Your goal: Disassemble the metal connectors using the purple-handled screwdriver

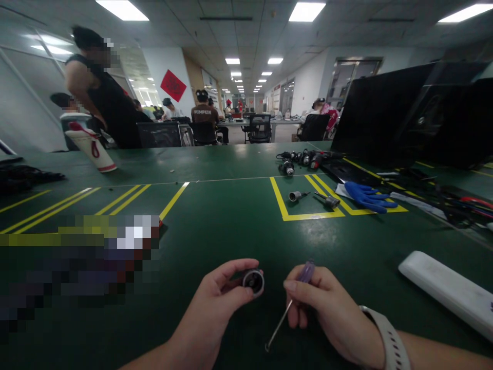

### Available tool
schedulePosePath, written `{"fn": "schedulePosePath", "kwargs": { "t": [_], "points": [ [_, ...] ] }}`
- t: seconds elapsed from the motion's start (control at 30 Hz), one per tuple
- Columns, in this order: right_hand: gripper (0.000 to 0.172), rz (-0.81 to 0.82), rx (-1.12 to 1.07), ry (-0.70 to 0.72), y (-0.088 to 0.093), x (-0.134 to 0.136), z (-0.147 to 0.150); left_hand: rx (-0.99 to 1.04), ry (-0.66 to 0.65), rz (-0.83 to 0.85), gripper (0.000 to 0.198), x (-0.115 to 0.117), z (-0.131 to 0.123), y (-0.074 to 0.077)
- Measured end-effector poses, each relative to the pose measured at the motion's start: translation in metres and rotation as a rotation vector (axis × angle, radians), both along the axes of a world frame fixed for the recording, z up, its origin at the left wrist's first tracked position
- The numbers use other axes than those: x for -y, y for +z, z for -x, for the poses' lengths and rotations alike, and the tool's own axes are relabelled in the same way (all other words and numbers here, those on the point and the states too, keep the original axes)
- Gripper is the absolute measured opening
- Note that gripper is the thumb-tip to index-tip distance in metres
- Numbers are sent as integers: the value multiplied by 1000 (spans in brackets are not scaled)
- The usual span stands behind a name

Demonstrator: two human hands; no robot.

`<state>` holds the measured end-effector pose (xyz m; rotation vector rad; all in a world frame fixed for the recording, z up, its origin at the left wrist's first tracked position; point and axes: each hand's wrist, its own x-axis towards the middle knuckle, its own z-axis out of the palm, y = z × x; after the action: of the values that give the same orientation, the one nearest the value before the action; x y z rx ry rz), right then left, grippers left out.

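My left hand [227, 295] pinches a hole saw [253, 282], a small round metal cup, between thumb and fingers. The cup's open, dark end faces me, with a small part showing at its centre. To the right, my right hand [314, 293] is closed around the purple handle of a screwdriver [307, 272]. The screwdriver's thin metal shaft slants down to the left, its tip apart from the hole saw. Both hands are above the green table [215, 216]. Further back, two similar metal cups with shanks, one a hole saw [296, 196], lie beside yellow tape.
A blue glove [367, 196] lies at right, near cables and a black monitor [385, 110]. Power tools [304, 159] rest behind. A long white case [447, 290] is at near right, a paper cup [92, 146] at far left. People sit and stand beyond the table.
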<state>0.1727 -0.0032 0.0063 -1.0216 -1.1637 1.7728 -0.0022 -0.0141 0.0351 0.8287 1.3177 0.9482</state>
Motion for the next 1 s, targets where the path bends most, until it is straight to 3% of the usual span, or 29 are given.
{"fn": "schedulePosePath", "kwargs": {
  "t": [0.07,0.13,0.2,0.33,0.47,0.73,1.0],
  "points": [
    [27,21,-103,-72,2,-1,-1,8,12,-2,40,-2,2,-2],
    [24,-79,-155,-122,5,0,-5,18,16,-19,39,-3,2,-4],
    [18,-289,-109,-134,8,2,-10,22,9,-57,33,-3,1,-4],
    [13,-754,201,-132,15,8,-13,-2,7,-106,23,-3,-3,-1],
    [15,-1035,278,-98,19,11,-10,-24,-19,-117,25,-3,-3,-2],
    [20,-1340,399,-63,18,10,-10,-60,-6,-129,25,-2,-5,0],
    [17,-1514,548,-103,20,15,-7,-180,-47,-190,24,-2,-4,-5]
  ]
}}
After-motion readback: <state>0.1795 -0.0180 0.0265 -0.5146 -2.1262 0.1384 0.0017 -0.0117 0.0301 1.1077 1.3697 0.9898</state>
